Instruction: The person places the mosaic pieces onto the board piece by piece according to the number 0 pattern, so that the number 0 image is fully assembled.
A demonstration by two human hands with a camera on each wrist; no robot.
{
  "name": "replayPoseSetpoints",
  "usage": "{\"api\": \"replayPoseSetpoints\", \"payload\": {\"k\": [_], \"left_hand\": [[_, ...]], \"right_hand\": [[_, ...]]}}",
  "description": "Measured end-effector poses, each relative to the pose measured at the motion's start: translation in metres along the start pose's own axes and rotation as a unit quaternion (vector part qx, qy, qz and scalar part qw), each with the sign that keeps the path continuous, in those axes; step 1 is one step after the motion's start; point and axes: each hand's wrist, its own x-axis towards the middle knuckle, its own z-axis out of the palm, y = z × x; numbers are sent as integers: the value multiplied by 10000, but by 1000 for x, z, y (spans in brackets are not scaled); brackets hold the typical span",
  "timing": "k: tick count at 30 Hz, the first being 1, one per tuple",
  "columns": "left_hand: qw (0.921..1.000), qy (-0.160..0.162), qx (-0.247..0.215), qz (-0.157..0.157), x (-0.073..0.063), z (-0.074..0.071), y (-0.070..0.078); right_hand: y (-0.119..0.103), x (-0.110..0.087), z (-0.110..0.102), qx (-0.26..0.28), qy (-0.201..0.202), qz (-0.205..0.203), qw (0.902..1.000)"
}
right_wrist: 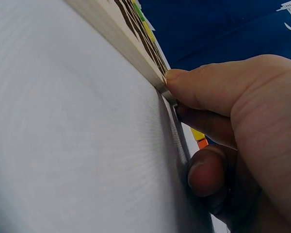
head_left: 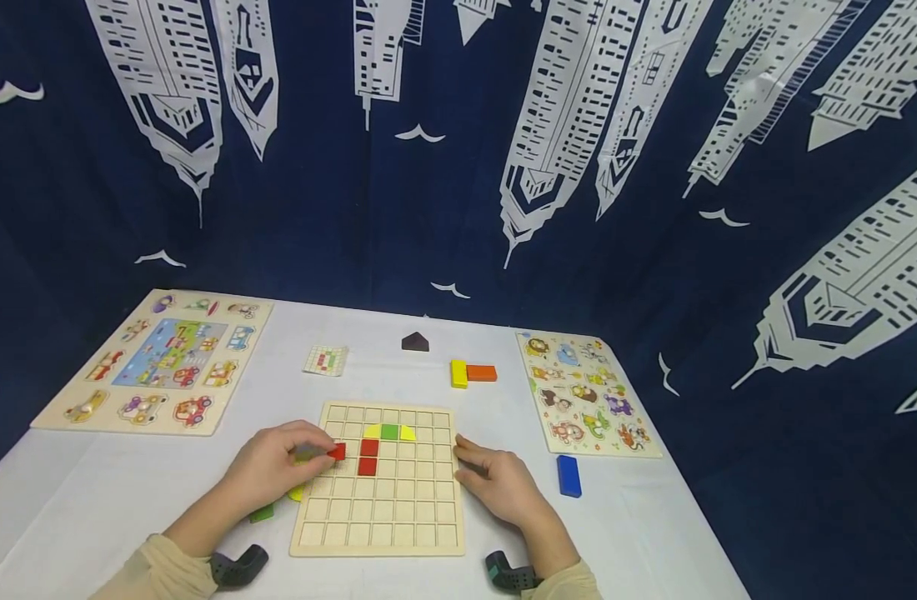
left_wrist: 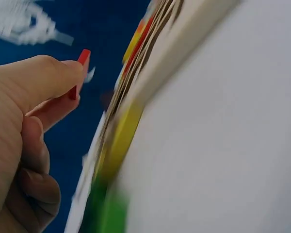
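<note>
My left hand (head_left: 278, 458) pinches a small red square tile (head_left: 339, 452) between thumb and fingertips, over the left columns of a wooden grid board (head_left: 383, 533). The tile stands on edge in the left wrist view. On the board, two red tiles (head_left: 368, 457) sit one below the other, under a row made of a green square (head_left: 389, 432) between two yellow curved pieces (head_left: 408, 433). At the right edge of the board, my right hand (head_left: 503, 483) holds it with thumb and fingers. Below my left hand lie a green block (head_left: 262, 513) and a partly hidden yellow piece (head_left: 297, 493).
A small pattern card (head_left: 326, 361) lies behind the board, with a dark pentagon block (head_left: 415, 342), a yellow block (head_left: 458, 374) and an orange block (head_left: 482, 373). Picture puzzles stand left (head_left: 226, 400) and right (head_left: 533, 392). A blue block (head_left: 568, 476) lies at right.
</note>
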Motion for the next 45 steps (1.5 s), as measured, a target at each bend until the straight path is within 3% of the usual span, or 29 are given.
{"api": "replayPoseSetpoints", "payload": {"k": [4, 7, 13, 17, 25, 32, 35, 39, 45], "left_hand": [[9964, -349, 73, 772, -6, 16, 15], [9924, -655, 123, 1031, -11, 23, 21], [9906, -933, 262, 961, -12, 27, 21], [9918, -866, 252, 900, -10, 30, 20], [9963, -731, 260, 383, -9, 33, 25], [9968, -589, 294, 448, -7, 32, 23], [9973, -584, 38, 446, -7, 30, 22], [9986, -312, -320, 268, -2, 16, 17], [9968, 51, 203, -775, 4, -33, -2]], "right_hand": [[0, 0, 0, 3, 10, -43, 10000], [-1, 0, -1, -2, 24, -76, 10000], [0, 1, 0, -54, 42, -121, 9999], [1, 0, 0, -70, 57, -164, 9998], [0, 0, 2, -165, 205, -163, 9995], [-4, 3, 6, -499, 371, -133, 9980], [-4, 2, 6, -508, 359, -133, 9980], [-2, 2, 5, -471, 346, -136, 9982], [-1, 2, 4, -472, 355, -133, 9982]]}}
